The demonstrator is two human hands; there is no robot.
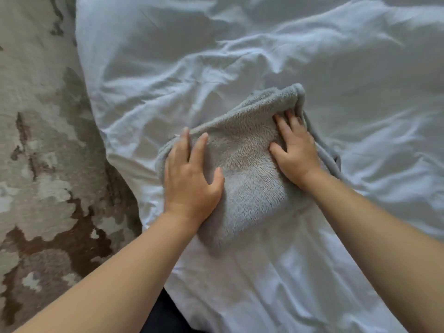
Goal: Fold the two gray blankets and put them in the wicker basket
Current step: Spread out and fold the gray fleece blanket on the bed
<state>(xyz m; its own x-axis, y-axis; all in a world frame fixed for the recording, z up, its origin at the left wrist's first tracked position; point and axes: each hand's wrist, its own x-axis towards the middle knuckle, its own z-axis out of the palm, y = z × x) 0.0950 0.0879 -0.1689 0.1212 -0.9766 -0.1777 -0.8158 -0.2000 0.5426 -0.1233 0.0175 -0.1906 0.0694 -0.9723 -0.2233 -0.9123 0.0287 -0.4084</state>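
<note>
While lying folded on the white sheet (240, 56), gray blanket (245, 169) pressed under both hands: left hand (189, 179) flat, fingers spread; right hand (295, 152) fingers straight, slightly apart, tips against far fold.

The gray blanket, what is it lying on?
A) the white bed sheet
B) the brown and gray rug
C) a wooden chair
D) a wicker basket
A: the folded gray blanket lies on the wrinkled white bed sheet, with the left hand and the right hand resting on top of it. The rug is off to the side.
</note>
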